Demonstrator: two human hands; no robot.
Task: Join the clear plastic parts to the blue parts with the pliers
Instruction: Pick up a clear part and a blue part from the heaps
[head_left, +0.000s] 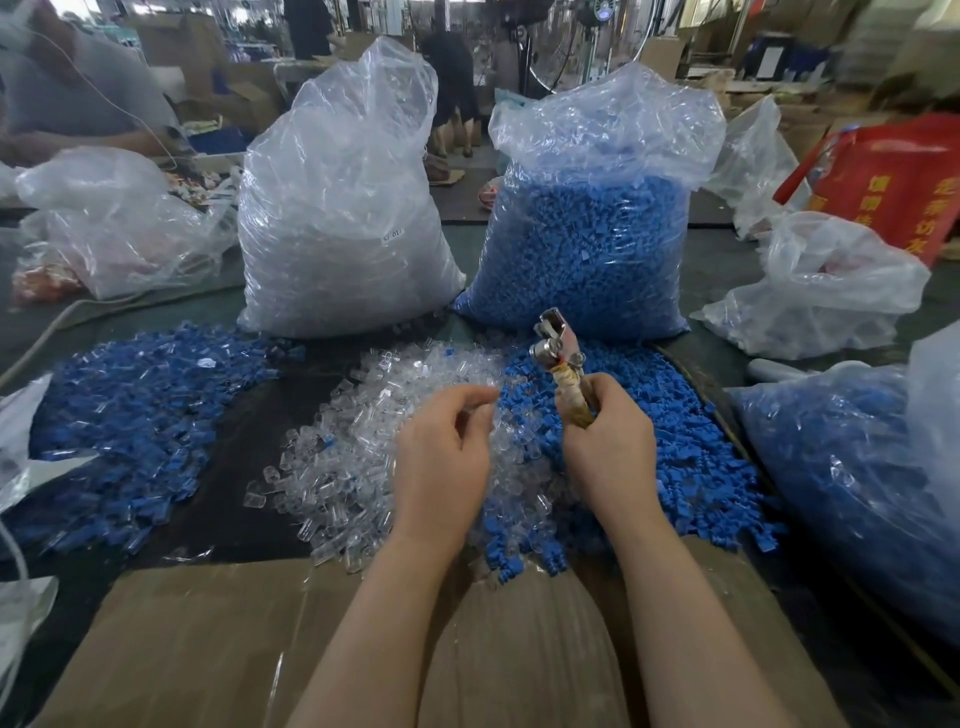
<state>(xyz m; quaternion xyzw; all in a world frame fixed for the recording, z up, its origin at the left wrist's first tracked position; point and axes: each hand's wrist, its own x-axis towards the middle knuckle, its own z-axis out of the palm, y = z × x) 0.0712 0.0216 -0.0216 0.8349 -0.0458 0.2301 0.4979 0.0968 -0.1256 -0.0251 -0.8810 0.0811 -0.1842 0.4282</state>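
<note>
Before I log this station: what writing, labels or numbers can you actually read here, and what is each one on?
"SJ 01", its last character unclear: small white label on the bag of clear parts.
Yellow characters on the red bag at far right: too blurred to read.
No text is visible on the pliers, the bag of blue parts or the cardboard.
</note>
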